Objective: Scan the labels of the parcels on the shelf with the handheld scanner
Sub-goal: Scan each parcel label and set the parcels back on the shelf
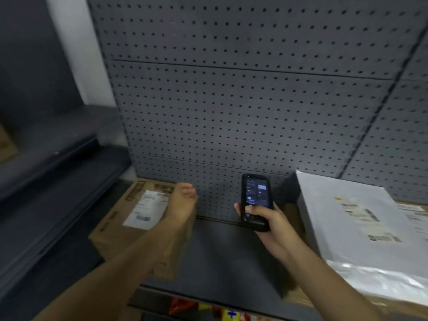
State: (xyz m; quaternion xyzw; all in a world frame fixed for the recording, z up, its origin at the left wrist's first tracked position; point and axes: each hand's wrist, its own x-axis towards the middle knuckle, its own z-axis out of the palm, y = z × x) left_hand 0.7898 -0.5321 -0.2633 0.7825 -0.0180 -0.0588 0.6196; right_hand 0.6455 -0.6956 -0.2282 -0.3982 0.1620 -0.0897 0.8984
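A black handheld scanner [256, 200] with a lit screen stands upright in my right hand [266, 224], over the middle of the dark shelf [222, 256]. My left hand [181, 202] reaches forward onto the top right edge of a brown cardboard parcel [115, 230]; whether it grips the box is unclear. That parcel carries a white label [147, 208] just left of the hand. A white plastic-wrapped parcel [356, 223] with printed labels lies at the right of the shelf.
A grey pegboard wall [243, 100] backs the shelf. Further dark shelves [46, 181] run down the left side. Colourful packets [208, 311] show on the level below, under the shelf's front edge. A brown box [412, 209] lies behind the white parcel.
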